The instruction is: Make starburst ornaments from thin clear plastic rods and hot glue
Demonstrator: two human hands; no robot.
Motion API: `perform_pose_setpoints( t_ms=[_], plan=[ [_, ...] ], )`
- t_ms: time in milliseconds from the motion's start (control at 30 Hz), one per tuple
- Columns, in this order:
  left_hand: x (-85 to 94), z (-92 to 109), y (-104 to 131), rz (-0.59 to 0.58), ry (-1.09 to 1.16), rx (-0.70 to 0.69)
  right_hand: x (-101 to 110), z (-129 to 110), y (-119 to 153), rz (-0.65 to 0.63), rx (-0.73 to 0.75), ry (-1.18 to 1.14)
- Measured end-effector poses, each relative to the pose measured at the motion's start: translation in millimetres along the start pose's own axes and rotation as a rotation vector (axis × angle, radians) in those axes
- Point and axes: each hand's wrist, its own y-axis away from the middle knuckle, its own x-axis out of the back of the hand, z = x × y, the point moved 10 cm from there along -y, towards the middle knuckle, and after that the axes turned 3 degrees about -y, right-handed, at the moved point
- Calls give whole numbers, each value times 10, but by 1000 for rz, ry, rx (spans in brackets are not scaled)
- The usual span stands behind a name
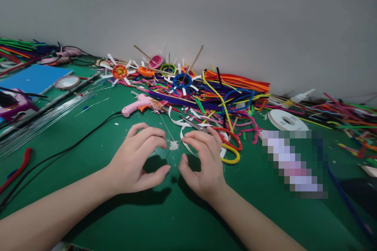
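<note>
Between my two hands is a small white spiky piece with thin strands around it; a small shadow lies below it. My left hand is at its left, fingers curved and thumb well apart from them. On the other side my right hand mirrors this, its fingertips close to the piece's right edge. Whether either hand touches a strand is too fine to make out. Just beyond the hands lie a pink glue gun and scissors with red and yellow handles among white paper strips.
Small woven bowls with white strips and a heap of pipe cleaners line the wall. A white spool and a blurred-out patch are at right. The black cord, tape roll and blue board are at left.
</note>
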Motion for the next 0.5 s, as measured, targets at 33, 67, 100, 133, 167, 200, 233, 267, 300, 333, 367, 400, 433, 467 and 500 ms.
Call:
perform_pose_setpoints(
  t_ms=[33, 67, 100, 133, 167, 200, 233, 267, 300, 333, 367, 400, 433, 467, 500],
  plan=[
    [2, -8, -1, -2, 1, 4, 6, 5, -4, 7, -4, 10],
    [3, -14, -2, -6, 2, 6, 12, 9, -7, 11, -6, 18],
    [4, -16, -1, -9, 3, 6, 17, 11, -10, 15, -7, 22],
    [5, -16, 0, -13, 3, 4, 20, 11, -12, 17, -6, 22],
    [9, -15, 2, -15, 3, 3, 24, 10, -13, 19, -5, 19],
    [13, -15, 3, -16, 1, 4, 27, 9, -15, 20, -3, 16],
    [17, -16, 4, -16, -2, 6, 30, 8, -16, 20, -3, 12],
    [18, -17, 5, -17, -5, 9, 33, 7, -17, 20, -2, 8],
    [18, -17, 4, -15, -7, 11, 36, 5, -19, 21, -1, 5],
    [16, -17, 2, -15, -7, 12, 39, 3, -21, 20, -1, 2],
    [11, -19, -1, -16, -7, 14, 41, 0, -23, 19, 0, 0],
    [6, -21, -4, -14, -7, 16, 43, -1, -25, 18, 0, -3],
    [1, -22, -7, -12, -7, 17, 45, -1, -27, 16, -2, -7],
    [-2, -23, -10, -8, -8, 17, 46, 0, -29, 15, -4, -10],
    [-4, -23, -11, -5, -8, 16, 47, 1, -30, 13, -5, -13]
  ],
)
